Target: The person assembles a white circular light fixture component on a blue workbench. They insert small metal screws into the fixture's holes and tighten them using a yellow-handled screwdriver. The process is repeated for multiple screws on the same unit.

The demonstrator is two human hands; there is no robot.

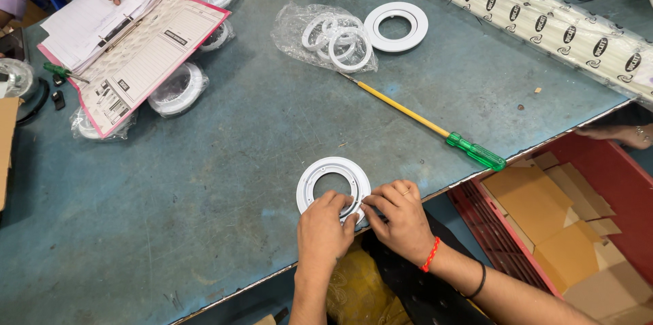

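Item: white plastic ring (333, 185), lying flat on the blue-grey table (224, 182) near its front edge. Left hand (324, 228) rested on the ring's near rim, fingers together and pressing down. Right hand (401, 219) pinched a small part at the ring's right rim; the part itself was too small to make out.

Also present: yellow-shafted screwdriver with green handle (435, 127), well apart behind; bag of white rings (330, 39); loose white ring (396, 26); red crate of cardboard (578, 230) beside the table.

Risk: the ring sat close to the edge, so a hard push could probably slide it off, or the small part could slip from the pinch.
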